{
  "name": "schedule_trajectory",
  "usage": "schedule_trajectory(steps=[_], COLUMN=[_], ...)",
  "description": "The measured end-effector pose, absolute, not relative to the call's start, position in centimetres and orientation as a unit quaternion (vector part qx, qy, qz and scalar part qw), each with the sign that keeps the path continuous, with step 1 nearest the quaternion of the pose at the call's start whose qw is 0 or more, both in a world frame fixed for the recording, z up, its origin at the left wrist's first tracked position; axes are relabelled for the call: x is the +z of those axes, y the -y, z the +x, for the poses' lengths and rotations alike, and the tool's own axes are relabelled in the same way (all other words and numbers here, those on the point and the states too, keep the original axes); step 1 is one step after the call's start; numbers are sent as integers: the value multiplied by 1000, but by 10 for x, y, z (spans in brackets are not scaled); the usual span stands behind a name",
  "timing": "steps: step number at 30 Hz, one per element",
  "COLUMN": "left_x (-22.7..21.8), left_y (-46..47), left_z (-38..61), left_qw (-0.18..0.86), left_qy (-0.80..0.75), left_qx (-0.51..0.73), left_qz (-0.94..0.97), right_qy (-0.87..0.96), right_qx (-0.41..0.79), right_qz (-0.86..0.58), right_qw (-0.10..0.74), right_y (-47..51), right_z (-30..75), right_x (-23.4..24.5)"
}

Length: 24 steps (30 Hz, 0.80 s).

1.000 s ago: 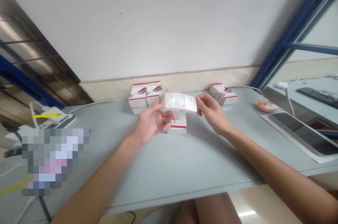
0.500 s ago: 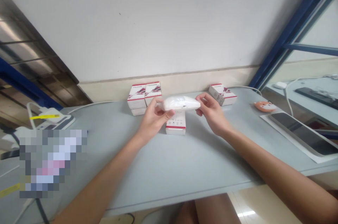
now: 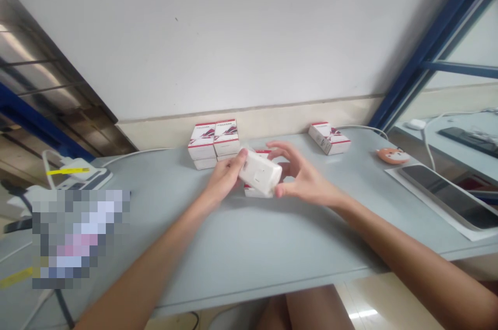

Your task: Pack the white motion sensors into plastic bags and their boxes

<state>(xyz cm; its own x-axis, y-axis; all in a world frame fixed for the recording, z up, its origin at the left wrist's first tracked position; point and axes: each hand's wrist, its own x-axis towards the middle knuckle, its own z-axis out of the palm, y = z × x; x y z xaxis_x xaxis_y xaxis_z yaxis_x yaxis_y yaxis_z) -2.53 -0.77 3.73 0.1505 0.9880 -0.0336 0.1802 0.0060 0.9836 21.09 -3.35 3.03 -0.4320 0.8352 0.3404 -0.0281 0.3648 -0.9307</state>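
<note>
In the middle of the head view, a white box-shaped device [image 3: 260,170] with rounded edges is held tilted above the desk. My left hand [image 3: 227,173] grips its left end, thumb on top. My right hand [image 3: 301,174] is spread around its right end, thumb and fingers apart; whether the fingertips touch it I cannot tell. Just behind and below the device, a white and red carton [image 3: 251,190] lies on the desk, mostly covered by it.
Stacked white and red cartons [image 3: 203,138] stand by the wall at the left, another carton [image 3: 330,139] at the right. An orange animal-faced object [image 3: 392,155] and a dark flat slab [image 3: 447,195] lie far right. A power strip [image 3: 93,180] with cables sits left on the grey desk [image 3: 249,257].
The white device has turned, its broad face now towards me and its right end lower. My right hand has opened wider and come nearer to me around that end.
</note>
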Motion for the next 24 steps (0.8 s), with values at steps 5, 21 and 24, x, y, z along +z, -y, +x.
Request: schedule_trajectory(steps=[5,21,24], left_x=[39,43,41], left_y=[12,20,19], left_z=[-23,-11,-13], left_qw=[496,530,476], left_qy=[-510,-430,-467], left_qx=[415,460,440], left_qz=[567,568,601], right_qy=[775,714,710], right_qx=[397,484,491], right_qz=[-279,-288,-289], right_qw=[405,415,413], right_y=[41,45,47], right_z=[205,201,197], right_x=[29,24,22])
